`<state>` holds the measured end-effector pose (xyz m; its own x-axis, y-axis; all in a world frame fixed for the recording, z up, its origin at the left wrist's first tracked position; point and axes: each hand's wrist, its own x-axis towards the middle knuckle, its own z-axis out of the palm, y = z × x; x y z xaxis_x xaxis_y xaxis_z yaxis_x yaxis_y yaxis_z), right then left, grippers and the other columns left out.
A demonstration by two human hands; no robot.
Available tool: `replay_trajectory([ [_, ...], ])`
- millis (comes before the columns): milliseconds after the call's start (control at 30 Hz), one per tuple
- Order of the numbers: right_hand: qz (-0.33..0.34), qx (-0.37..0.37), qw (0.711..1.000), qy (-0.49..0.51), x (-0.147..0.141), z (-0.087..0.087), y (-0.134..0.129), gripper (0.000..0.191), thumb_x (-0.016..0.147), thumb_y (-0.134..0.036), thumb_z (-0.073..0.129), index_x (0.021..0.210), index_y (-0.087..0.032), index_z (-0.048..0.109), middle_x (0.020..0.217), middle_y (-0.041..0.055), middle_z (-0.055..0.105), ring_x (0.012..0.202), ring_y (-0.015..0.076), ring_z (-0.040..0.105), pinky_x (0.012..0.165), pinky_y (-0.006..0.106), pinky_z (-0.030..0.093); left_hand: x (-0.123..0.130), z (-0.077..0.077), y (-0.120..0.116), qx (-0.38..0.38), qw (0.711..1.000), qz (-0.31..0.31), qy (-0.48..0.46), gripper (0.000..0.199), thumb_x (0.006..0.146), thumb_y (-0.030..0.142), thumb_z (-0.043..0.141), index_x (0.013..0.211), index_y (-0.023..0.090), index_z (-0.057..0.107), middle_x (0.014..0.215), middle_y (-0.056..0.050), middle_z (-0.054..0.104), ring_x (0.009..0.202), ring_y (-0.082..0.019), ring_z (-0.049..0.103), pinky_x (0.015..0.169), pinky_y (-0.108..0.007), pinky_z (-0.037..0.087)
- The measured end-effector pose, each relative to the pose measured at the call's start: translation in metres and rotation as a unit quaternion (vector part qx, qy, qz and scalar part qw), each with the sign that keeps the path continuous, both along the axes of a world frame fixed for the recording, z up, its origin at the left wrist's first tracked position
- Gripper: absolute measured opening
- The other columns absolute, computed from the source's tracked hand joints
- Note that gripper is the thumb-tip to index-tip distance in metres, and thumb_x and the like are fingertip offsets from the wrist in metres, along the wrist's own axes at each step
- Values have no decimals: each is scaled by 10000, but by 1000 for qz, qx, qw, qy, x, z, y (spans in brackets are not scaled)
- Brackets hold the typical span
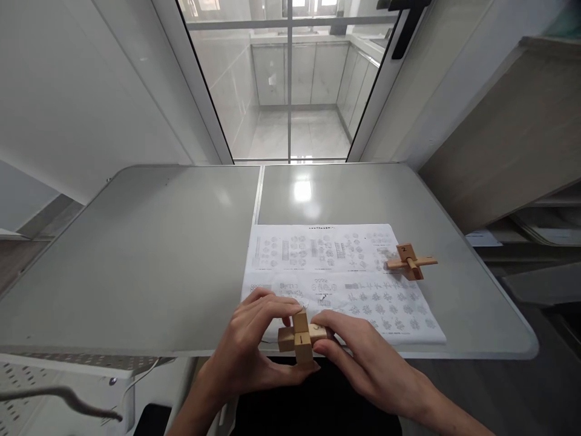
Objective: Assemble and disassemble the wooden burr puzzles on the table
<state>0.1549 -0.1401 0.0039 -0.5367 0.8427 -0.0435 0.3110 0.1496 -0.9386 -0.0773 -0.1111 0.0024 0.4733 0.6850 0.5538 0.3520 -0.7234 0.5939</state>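
A small assembly of numbered wooden blocks [302, 348] is held over the table's front edge. My left hand [254, 339] grips its upright blocks, fingers at the top and thumb underneath. Between the thumb and fingers of my right hand [358, 348] is the end of a pale wooden piece [317, 332] that reaches into the assembly from the right. Beneath and beyond the hands lies a printed sheet [318, 251] with rows of small diagrams. Another cross-shaped wooden piece [411, 263], marked with a number, rests at the sheet's right edge.
The grey folding table [181, 242] has a seam running toward its far side. Beyond it stands a glass-paned door [290, 79]. At lower left are a white perforated surface [40, 399], a cable [59, 393] and a dark phone-like object [153, 420]. Shelving [544, 218] is on the right.
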Motion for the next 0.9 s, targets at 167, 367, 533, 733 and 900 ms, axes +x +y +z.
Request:
replay_trajectory([
  [167, -6, 11, 1000, 17, 0, 0, 0, 200, 1144, -365, 450, 1050, -238, 574, 972, 50, 708, 826, 203, 633, 747, 317, 486, -1, 1, 1, 1, 1000, -2, 7, 626, 718, 250, 924, 1243, 232, 585, 987, -24, 813, 814, -208, 791, 923, -408, 586],
  [367, -5, -42, 999, 16, 0, -5, 1, 306, 1161, -454, 384, 1030, -240, 560, 986, 46, 689, 852, 203, 608, 764, 321, 474, 0, 3, 2, -34, 999, -25, 14, 644, 763, 206, 895, 1324, 251, 581, 1176, -90, 821, 998, -263, 805, 943, -413, 619],
  [533, -28, -123, 987, 96, -1, -12, -1, 429, 1151, -574, 354, 935, -237, 506, 849, 5, 548, 753, 172, 487, 708, 302, 445, 5, 6, 1, -69, 997, -28, 16, 659, 779, 151, 852, 1365, 277, 577, 1193, -72, 813, 1047, -262, 785, 917, -383, 645],
  [733, -19, -247, 948, 202, 3, -20, -3, 464, 1093, -672, 456, 931, -240, 507, 771, -31, 398, 694, 154, 377, 666, 290, 438, 8, 17, 4, -50, 994, -74, 56, 677, 790, 76, 793, 1388, 259, 535, 1204, -54, 806, 1029, -231, 794, 1006, -403, 618],
  [900, -15, -274, 935, 225, 5, -19, -2, 465, 1061, -689, 518, 946, -239, 538, 791, -25, 415, 681, 148, 393, 664, 302, 472, 9, 23, 7, -32, 992, -101, 72, 633, 849, 59, 703, 1415, 261, 503, 1221, -60, 809, 1014, -222, 802, 1003, -412, 614],
])
